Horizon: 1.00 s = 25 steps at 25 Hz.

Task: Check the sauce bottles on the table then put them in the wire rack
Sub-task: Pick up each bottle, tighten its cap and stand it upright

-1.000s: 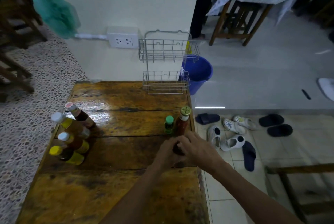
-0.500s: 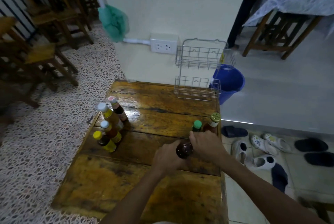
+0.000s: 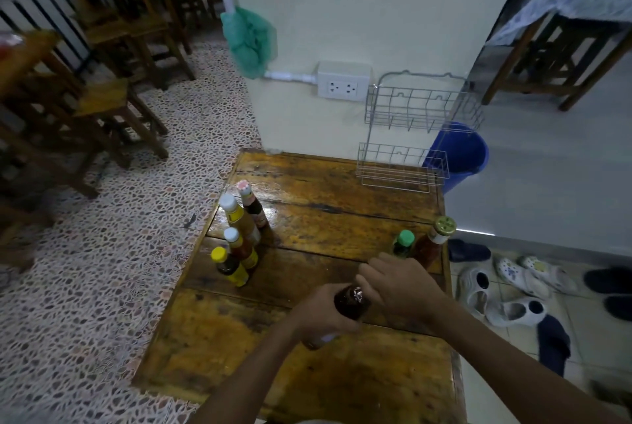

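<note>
My left hand grips a dark brown sauce bottle over the middle of the wooden table. My right hand is closed over the bottle's top, which it hides. Several sauce bottles stand in a cluster at the table's left edge: yellow-capped, two white-capped, pink-capped. A green-capped bottle and a red sauce bottle with a gold lid stand at the right edge. The empty two-tier wire rack stands at the far right corner.
A wall with a power socket rises behind the table. A blue bucket sits on the floor behind the rack. Sandals and clogs lie on the floor to the right. Wooden chairs stand to the left.
The view has swung to the left. Both hands have drawn the dark bottle nearer to me and lifted it; the right hand now covers its top.
</note>
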Each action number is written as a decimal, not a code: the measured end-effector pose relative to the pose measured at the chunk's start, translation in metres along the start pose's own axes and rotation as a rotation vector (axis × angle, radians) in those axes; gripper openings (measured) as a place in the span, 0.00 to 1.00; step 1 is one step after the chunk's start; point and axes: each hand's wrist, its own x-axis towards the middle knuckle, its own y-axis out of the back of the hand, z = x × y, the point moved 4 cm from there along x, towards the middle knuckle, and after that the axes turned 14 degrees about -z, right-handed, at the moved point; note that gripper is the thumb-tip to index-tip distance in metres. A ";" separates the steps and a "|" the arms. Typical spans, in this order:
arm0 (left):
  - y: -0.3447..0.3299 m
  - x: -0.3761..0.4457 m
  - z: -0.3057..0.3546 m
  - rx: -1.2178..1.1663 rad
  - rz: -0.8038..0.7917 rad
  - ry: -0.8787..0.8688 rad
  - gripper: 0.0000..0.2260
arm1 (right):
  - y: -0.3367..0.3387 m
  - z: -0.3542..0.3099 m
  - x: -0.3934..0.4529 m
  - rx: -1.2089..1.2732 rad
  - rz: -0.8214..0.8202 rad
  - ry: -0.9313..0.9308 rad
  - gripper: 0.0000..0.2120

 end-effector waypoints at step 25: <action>0.066 -0.015 -0.039 0.240 0.408 0.141 0.24 | -0.011 -0.025 0.090 0.688 -0.401 -0.572 0.23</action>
